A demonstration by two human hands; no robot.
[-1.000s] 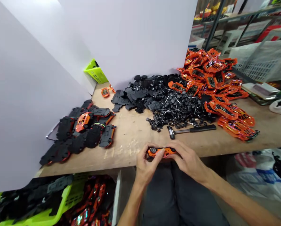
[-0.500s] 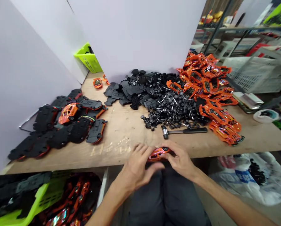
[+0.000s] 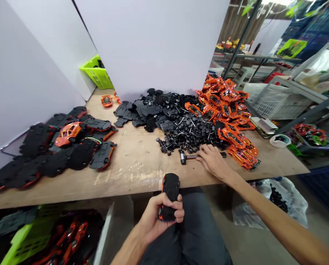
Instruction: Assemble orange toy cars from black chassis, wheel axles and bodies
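My left hand [image 3: 164, 213] is closed around a toy car [image 3: 171, 187] in front of the table edge. The car is belly up, its black chassis facing me and a strip of orange body showing along its left side. My right hand [image 3: 214, 162] lies over the handle of a small hammer [image 3: 183, 157], fingers curled on it. The hammer still rests on the table, its head to the left and the handle's end to the right. Just behind it is a heap of black wheels on metal axles [image 3: 192, 130].
Orange car bodies [image 3: 230, 110] are piled at the right, black chassis plates [image 3: 145, 110] at the back. Upturned cars [image 3: 56, 158] cover the table's left. A green basket [image 3: 26, 235] sits below, a white bag [image 3: 263, 202] low at the right, a white roll [image 3: 280, 141] near the right edge.
The car was between both hands, orange side up; now my left hand alone holds it, chassis up. My right hand has left it and moved to the hammer. The view has shifted.
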